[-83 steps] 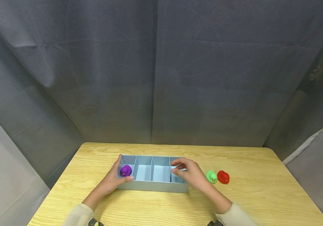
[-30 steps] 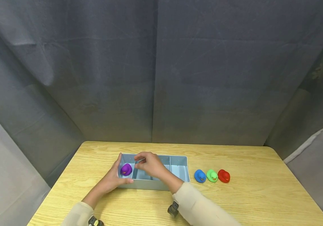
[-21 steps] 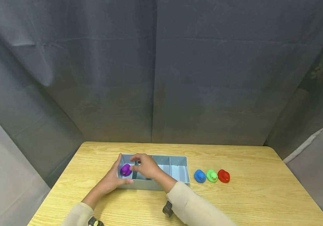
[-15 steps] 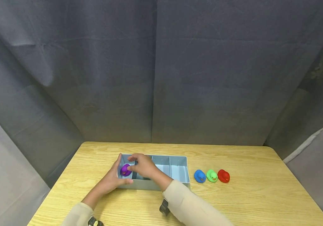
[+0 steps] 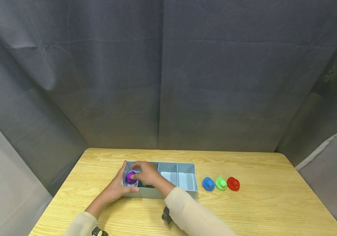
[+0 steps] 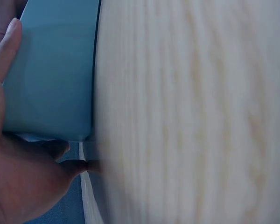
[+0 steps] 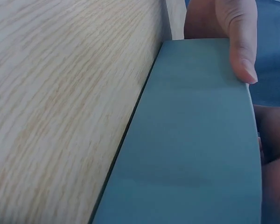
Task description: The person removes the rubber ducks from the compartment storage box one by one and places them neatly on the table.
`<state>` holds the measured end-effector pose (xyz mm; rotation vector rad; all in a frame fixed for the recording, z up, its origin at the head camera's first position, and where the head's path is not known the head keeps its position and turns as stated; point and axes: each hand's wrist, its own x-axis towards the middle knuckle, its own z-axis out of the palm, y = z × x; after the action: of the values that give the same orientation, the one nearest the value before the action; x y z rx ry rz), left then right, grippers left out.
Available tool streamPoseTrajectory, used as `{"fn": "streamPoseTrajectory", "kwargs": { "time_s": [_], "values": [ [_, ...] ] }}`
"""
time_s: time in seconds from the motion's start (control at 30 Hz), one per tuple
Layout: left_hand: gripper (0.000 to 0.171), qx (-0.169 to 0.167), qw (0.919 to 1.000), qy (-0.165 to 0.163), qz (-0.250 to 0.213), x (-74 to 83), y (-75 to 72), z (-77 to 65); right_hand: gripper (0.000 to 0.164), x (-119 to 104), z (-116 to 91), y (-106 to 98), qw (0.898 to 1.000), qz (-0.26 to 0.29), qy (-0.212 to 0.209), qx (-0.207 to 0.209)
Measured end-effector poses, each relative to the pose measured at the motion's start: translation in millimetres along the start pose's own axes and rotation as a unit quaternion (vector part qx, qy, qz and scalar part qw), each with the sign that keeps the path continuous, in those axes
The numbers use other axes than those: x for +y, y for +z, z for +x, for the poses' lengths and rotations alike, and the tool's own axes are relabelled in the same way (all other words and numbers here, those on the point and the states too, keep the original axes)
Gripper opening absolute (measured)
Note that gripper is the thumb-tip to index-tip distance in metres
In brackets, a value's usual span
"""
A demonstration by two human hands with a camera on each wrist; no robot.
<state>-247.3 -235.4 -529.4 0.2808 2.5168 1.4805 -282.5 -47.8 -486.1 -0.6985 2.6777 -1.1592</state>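
A grey-blue box (image 5: 159, 193) divided into compartments lies on the table in the head view. My left hand (image 5: 116, 188) grips its left end, thumb on the front wall and fingers along the end. In the leftmost compartment sits a purple rubber duck (image 5: 128, 179). My right hand (image 5: 148, 173) hovers over the box's left part, thumb over the duck and index finger spread apart behind it. Whether the thumb touches the duck I cannot tell. Both wrist views show the box's plain front wall (image 6: 51, 79) (image 7: 177, 130); the duck is hidden there.
To the right of the box, a blue duck (image 5: 208, 184), a green duck (image 5: 221, 184) and a red duck (image 5: 233, 184) stand in a row on the wooden table (image 5: 263, 203). A grey curtain (image 5: 215, 98) hangs behind the table.
The blue duck came into sight as my right hand moved left from the box's right end to the purple duck. My left hand has stayed on the box.
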Motion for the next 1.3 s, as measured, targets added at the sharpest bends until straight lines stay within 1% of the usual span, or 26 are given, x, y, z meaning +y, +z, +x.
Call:
{"fn": "streamPoseTrajectory", "kwargs": {
  "time_s": [0.1,0.3,0.4,0.53,0.7,0.8,1.1,1.3],
  "values": [
    [0.136,-0.002,1.0,0.0,-0.006,0.2,0.1,-0.1,0.042,0,1,3,1.0,-0.008,-0.002,0.006],
    [0.135,-0.004,0.9998,0.001,-0.018,1.4,-0.1,-0.4,0.039,-3,2,9,0.998,-0.061,-0.006,0.029],
    [0.133,-0.003,0.9998,0.001,-0.019,1.9,0.0,-0.1,0.037,-4,3,14,0.996,-0.083,0.005,0.036],
    [0.133,-0.004,0.9998,0.001,-0.019,2.2,0.1,-0.1,0.034,-6,3,17,0.994,-0.097,0.025,0.043],
    [0.134,-0.003,0.9999,0.001,-0.014,2.3,-0.2,-0.5,0.029,-8,3,18,0.993,-0.096,0.04,0.051],
    [0.134,-0.004,0.9999,0.001,-0.013,2.8,-0.1,-0.8,0.027,-9,2,18,0.993,-0.097,0.041,0.055],
    [0.135,-0.005,0.9999,0.003,-0.009,3.2,0.3,-1.6,0.023,-8,2,18,0.991,-0.12,0.03,0.056],
    [0.134,-0.003,1.0,0.002,-0.004,2.4,0.6,-1.6,0.02,-7,2,19,0.991,-0.122,0.026,0.052]
  ]
}}
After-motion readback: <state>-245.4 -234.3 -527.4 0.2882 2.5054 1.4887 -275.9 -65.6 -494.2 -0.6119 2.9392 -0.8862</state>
